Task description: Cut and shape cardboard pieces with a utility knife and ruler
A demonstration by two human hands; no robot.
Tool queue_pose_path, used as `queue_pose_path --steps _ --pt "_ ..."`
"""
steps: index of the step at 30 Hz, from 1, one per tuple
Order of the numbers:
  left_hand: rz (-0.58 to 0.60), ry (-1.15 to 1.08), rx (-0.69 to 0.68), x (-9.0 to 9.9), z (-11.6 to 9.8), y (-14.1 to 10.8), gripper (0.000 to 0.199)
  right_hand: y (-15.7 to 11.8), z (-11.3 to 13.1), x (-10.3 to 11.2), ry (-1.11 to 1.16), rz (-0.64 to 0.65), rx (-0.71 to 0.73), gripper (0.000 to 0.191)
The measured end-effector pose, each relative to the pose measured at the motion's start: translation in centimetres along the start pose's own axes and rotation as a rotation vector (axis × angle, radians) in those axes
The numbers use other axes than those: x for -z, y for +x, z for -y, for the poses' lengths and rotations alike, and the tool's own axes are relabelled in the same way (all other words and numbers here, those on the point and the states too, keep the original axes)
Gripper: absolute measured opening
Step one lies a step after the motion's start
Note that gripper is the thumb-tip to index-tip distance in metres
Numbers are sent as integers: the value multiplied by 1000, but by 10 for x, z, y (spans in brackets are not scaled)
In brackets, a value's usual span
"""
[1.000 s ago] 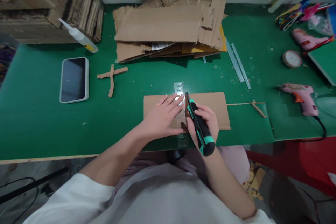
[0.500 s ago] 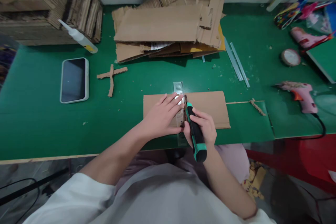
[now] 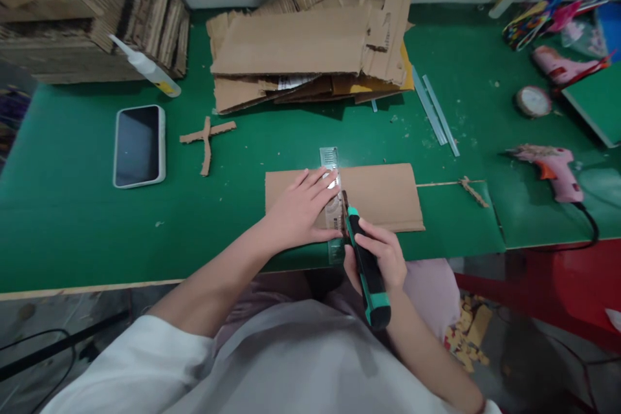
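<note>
My left hand (image 3: 303, 210) lies flat with fingers spread, pressing a clear plastic ruler (image 3: 335, 250) onto a rectangular piece of cardboard (image 3: 383, 197). The ruler runs across the cardboard and sticks out past both long edges. Wrapped in the fingers of my right hand (image 3: 385, 255) is a black and green utility knife (image 3: 367, 268). Its blade lies along the ruler's right edge, over the cardboard. Part of the ruler is hidden under my left hand.
Behind the cardboard lies a stack of cardboard scraps (image 3: 295, 45). Left are a phone (image 3: 139, 145), a cardboard cross (image 3: 206, 137) and a white glue bottle (image 3: 148, 68). Right are a pink glue gun (image 3: 557, 165), a tape roll (image 3: 533, 101) and clear glue sticks (image 3: 439, 113).
My right hand has drawn the utility knife toward my body along the ruler's edge. My left hand stays in place on the ruler.
</note>
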State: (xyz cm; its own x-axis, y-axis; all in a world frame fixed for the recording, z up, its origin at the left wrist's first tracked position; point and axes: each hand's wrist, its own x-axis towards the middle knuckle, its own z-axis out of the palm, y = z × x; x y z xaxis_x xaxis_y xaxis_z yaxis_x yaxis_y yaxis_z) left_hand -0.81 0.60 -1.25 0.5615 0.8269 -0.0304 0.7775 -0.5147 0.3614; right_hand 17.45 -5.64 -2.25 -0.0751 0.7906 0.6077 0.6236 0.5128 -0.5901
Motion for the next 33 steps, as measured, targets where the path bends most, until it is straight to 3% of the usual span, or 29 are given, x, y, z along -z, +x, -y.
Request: queue_pose_path --steps 12,17,22,27,33 --pt "9 20 10 -2 0 1 81 -31 17 42 -29 117 3 30" --pt "-4 22 4 -3 0 0 78 -20 19 58 -8 123 -4 29" --pt "-16 30 -7 -3 0 0 79 5 8 43 -8 108 -19 30" --pt "-28 25 -14 -2 0 0 79 12 -7 19 93 39 -32 34" --pt "-35 29 -16 -3 0 0 78 14 -11 17 133 17 -71 35"
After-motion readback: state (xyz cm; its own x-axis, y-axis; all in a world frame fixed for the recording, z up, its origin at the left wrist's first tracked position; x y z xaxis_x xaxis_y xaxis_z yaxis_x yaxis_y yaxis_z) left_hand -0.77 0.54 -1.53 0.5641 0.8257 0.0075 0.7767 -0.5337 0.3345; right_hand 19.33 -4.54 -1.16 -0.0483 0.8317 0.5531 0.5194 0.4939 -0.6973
